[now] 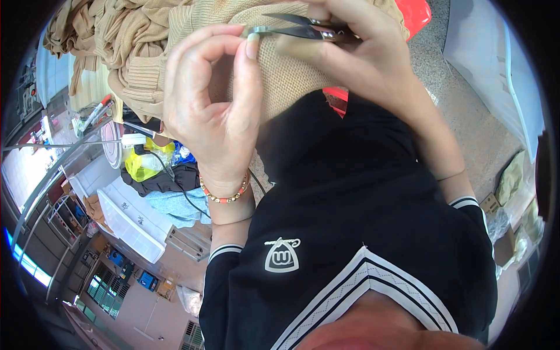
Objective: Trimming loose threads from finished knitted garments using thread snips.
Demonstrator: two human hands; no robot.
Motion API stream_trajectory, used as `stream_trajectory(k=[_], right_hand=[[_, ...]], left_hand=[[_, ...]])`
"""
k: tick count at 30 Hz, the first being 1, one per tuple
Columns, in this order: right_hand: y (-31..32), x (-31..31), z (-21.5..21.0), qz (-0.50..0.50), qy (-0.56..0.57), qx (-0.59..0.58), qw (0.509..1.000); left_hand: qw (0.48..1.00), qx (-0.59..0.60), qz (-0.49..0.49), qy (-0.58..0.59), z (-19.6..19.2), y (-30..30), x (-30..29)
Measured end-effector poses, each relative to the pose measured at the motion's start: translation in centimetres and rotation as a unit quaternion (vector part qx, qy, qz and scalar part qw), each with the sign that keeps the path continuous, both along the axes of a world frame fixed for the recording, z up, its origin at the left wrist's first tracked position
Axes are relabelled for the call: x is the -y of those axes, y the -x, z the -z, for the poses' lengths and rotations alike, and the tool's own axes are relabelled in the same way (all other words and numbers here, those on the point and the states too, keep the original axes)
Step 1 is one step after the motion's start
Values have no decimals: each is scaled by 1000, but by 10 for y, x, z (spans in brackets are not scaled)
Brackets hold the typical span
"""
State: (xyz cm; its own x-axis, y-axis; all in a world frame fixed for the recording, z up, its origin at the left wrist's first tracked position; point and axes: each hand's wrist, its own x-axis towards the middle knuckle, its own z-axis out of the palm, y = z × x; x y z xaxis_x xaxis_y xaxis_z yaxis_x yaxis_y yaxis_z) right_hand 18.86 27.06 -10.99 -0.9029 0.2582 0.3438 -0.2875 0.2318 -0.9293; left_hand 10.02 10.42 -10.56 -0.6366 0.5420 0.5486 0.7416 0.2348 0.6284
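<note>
My right hand [376,61] grips a pair of dark-bladed thread snips [300,31], its blades apart and pointing left. Between the thumb and forefinger of my left hand [213,111] is a small shiny piece [257,30], too small to name; the lower blade's tip comes right up to it. Beneath both hands lies a tan knitted garment [294,79], its loose weave spread over my lap. My left wrist wears a beaded bracelet [226,198]. Part of the right hand's grip on the snips is cut off at the upper edge.
More tan knitwear [131,29] is heaped at the far left on a wooden surface. Left of me are a marker [95,112], a yellow plastic bag [143,168], cables, a light blue cloth [178,204] and a white bin [137,224]. A red seat edge [415,16] shows at the upper right.
</note>
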Motion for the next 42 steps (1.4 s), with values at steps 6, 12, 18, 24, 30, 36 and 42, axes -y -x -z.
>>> stream_trajectory(k=[6, 12, 18, 24, 30, 36, 42], right_hand=[[-16, -10, -27, 3, -81, 38, 996], [-18, -7, -29, 50, -196, 5, 979], [12, -3, -42, 5, -205, 319, 925], [-14, -1, -28, 76, -172, -1, 982], [2, 2, -62, 27, -151, 303, 940], [-10, 7, -27, 118, -292, 48, 948], [-11, 7, -33, 126, -232, 33, 964]], left_hand=[[994, 92, 5, -54, 8, -1, -2], [989, 130, 4, -71, 7, -3, -1], [995, 84, 14, -56, 13, 1, 2], [997, 57, 18, -39, 10, 0, 1], [999, 34, 5, -41, 8, -1, -1], [991, -128, -18, 35, 6, 0, -2], [987, -152, -37, 38, 7, -3, -3]])
